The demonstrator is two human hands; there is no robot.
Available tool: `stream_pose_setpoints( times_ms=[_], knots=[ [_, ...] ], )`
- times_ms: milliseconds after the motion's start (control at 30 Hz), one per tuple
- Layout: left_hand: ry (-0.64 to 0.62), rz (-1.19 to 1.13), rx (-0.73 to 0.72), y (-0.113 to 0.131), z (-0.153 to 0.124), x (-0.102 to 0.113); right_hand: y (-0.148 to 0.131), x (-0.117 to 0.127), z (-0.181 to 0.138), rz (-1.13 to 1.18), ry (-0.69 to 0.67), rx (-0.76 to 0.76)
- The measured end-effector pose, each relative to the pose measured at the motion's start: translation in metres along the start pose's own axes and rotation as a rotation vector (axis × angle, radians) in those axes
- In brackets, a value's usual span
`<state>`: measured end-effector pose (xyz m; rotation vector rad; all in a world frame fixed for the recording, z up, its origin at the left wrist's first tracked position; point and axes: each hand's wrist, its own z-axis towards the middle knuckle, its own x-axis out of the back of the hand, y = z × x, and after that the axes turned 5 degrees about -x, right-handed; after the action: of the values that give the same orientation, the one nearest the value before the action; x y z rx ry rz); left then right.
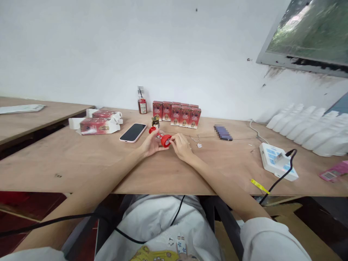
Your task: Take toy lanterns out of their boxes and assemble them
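Note:
My left hand [151, 145] is wrapped round a small red lantern [165, 140] with a clear middle, held tipped on its side above the table. The lantern's round base faces my right hand [181, 146]. Its thumb and fingers are pinched together at that base; whatever is between them is too small to make out. Just behind the lantern stands a small bronze-coloured lantern [155, 121]. Small white scraps [199, 145] lie on the wood to the right of my right hand.
Several red boxes [175, 115] stand by the wall beside a bottle [142, 105]. Opened boxes [95, 126] and a phone [133, 132] lie left, a pixelated dark object [223, 132] right. Farther right are a power strip [268, 159], its cable [291, 168] and white plastic pieces [310, 130].

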<state>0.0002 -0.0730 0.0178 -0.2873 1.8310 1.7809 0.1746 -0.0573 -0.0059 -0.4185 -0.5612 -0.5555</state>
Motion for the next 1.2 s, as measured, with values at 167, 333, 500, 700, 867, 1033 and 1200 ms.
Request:
stream_pose_setpoints(
  times_ms=[167, 333, 500, 700, 867, 1033, 1200],
  knots=[
    [0.064, -0.059, 0.013, -0.001, -0.001, -0.006, 0.007, -0.004, 0.002, 0.061, -0.019, 0.049],
    [0.192, -0.105, -0.055, 0.002, 0.002, -0.003, 0.016, 0.002, 0.006, 0.150, -0.040, 0.020],
    [0.282, -0.138, -0.114, 0.006, 0.006, 0.006, 0.043, 0.016, 0.011, 0.193, -0.046, -0.116],
    [0.224, -0.124, -0.033, 0.005, 0.005, 0.006, 0.088, 0.030, 0.010, 0.094, -0.150, -0.314],
    [0.240, -0.107, -0.017, 0.004, 0.006, 0.004, 0.103, 0.025, 0.000, -0.032, -0.250, -0.417],
    [0.230, -0.119, -0.011, 0.005, 0.006, 0.003, 0.103, 0.021, 0.000, -0.084, -0.263, -0.452],
    [0.205, -0.118, 0.013, 0.005, 0.004, 0.000, 0.092, 0.025, 0.005, -0.145, -0.323, -0.458]
  ],
)
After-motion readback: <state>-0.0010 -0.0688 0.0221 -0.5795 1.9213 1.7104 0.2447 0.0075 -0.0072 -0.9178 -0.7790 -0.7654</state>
